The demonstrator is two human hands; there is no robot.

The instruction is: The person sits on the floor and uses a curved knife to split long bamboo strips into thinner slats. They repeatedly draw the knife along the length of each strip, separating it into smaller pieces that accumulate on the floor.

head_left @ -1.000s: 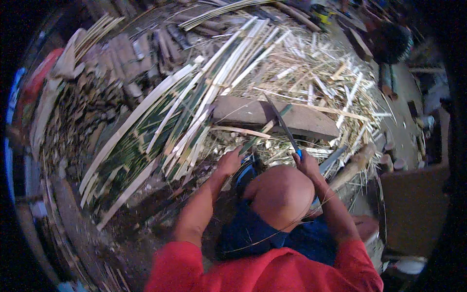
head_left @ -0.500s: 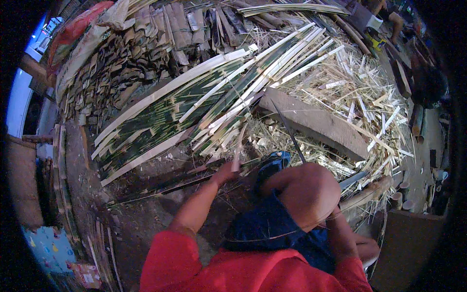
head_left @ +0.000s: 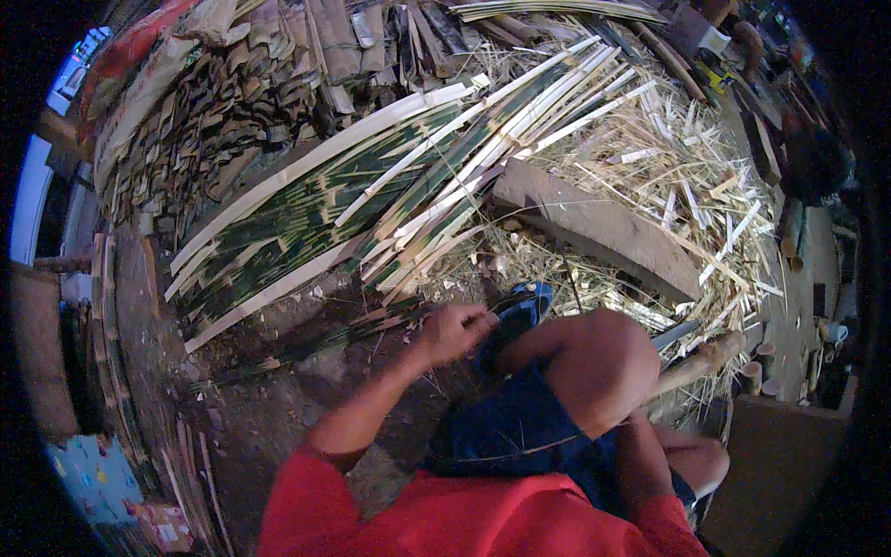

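Note:
My left hand (head_left: 459,332) is in front of my body, just left of my bent knee, with its fingers curled together. Whatever they may hold is too small or blurred to make out. Behind the knee my right hand is hidden; only the right forearm (head_left: 640,459) shows. A thin dark blade (head_left: 572,280) rises beyond the knee, its lower end out of sight. Ahead of my left hand lie green and pale split bamboo strips (head_left: 422,190), fanned across the ground. A thin pale strand (head_left: 510,453) crosses my blue shorts.
A thick wooden block (head_left: 594,227) lies slanting ahead, beside a heap of pale shavings (head_left: 691,186). Stacked brown bamboo pieces (head_left: 213,139) fill the far left. A round pole (head_left: 701,362) lies right of my knee, near a brown board (head_left: 780,473).
My left hand has moved right and nearer the knee; the pale strip seen at it before no longer shows clearly. The dark blade shows less of its length.

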